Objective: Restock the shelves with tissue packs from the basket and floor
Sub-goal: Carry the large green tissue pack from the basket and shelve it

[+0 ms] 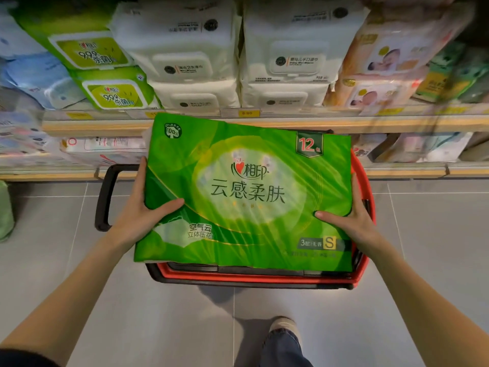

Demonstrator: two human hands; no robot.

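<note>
A large green tissue pack [246, 192] with a "12" label lies flat across the top of a red shopping basket [264, 278] on the floor. My left hand [143, 207] grips the pack's left edge, thumb on top. My right hand [352, 215] grips its right edge, thumb on the front face. The pack covers nearly the whole basket, so what the basket holds is hidden. Beyond it, the shelves [264, 125] carry white, green and pink wipe and tissue packs.
The basket's black handle [105, 197] hangs out to the left. A pale green pack [5, 210] stands on the grey tiled floor at the far left. My shoe and trouser leg [284, 337] are near the bottom. Lower shelf packs sit behind the basket.
</note>
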